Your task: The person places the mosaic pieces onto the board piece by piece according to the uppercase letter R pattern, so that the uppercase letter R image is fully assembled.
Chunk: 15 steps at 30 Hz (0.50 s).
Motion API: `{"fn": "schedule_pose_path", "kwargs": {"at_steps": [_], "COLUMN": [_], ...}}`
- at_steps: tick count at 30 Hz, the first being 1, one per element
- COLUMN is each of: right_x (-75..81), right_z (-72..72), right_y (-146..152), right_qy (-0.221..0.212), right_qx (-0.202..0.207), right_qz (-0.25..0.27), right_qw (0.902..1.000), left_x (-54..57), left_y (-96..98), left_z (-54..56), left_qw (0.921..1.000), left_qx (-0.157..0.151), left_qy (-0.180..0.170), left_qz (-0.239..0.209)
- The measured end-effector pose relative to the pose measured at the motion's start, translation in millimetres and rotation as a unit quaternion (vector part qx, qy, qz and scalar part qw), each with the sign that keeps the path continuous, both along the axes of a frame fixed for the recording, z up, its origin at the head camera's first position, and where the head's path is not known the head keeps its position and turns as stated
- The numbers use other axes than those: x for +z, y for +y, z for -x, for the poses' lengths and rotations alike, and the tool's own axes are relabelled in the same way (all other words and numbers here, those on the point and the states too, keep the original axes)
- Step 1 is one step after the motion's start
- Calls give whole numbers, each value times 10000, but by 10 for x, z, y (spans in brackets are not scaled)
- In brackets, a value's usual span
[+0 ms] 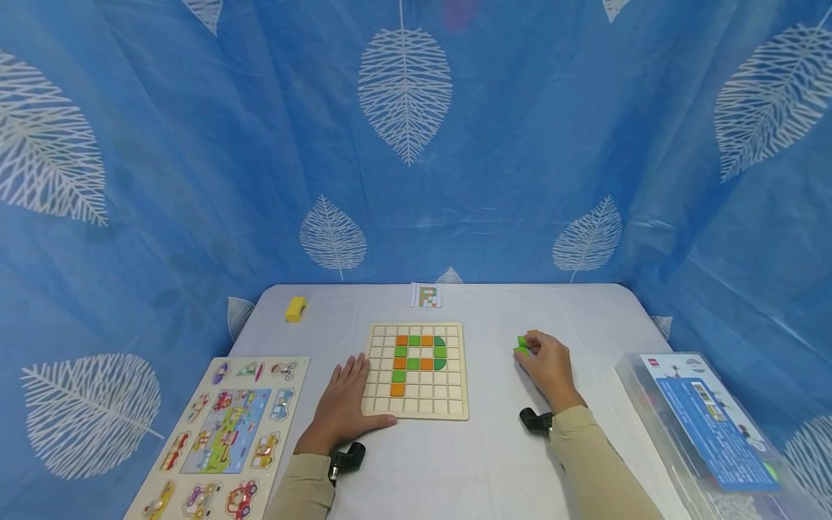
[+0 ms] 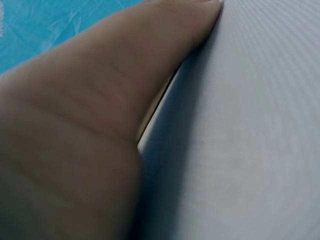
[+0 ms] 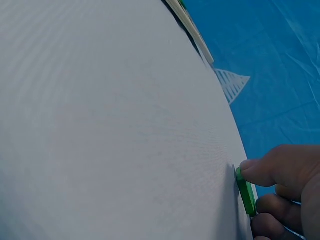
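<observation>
A square wooden grid board [image 1: 422,408] lies mid-table, with orange, light green and dark green tiles set in its cells in a P-like shape. My left hand [image 1: 344,404] rests at the board's left side, fingers straight along that edge and thumb reaching past the lower left corner. Right of the board, my right hand [image 1: 549,365] pinches a small green tile [image 3: 245,192] between thumb and fingers, low over the white tabletop. Two bits of green show at those fingertips in the head view; whether they are separate pieces I cannot tell.
A small pattern card [image 1: 425,295] lies behind the board, and a yellow arched block [image 1: 295,309] sits at back left. A picture puzzle board [image 1: 286,393] occupies the left front. On the right is a clear plastic box [image 1: 640,390] with a blue-and-white sheet [image 1: 718,426].
</observation>
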State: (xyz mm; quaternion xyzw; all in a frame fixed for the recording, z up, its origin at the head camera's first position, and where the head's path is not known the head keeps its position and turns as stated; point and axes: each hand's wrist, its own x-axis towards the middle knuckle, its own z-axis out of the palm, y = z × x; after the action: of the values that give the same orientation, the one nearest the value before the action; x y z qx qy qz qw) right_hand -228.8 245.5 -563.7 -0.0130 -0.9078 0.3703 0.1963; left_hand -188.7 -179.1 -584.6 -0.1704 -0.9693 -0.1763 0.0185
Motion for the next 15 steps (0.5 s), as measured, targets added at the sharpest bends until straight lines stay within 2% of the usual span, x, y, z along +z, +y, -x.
{"fn": "schedule_pose_path", "kwargs": {"at_steps": [9, 15], "right_x": [17, 34], "right_z": [-18, -27], "right_y": [-9, -18], "right_qy": [-461, -540], "right_qx": [15, 17], "right_qz": [-130, -87], "right_qw": [9989, 9985], "left_x": [-12, -22], "left_y": [-12, -8], "left_z": [13, 22], "left_qw": [10000, 10000], "left_qx": [11, 6], "left_qy": [-70, -14], "left_qz": [38, 63]}}
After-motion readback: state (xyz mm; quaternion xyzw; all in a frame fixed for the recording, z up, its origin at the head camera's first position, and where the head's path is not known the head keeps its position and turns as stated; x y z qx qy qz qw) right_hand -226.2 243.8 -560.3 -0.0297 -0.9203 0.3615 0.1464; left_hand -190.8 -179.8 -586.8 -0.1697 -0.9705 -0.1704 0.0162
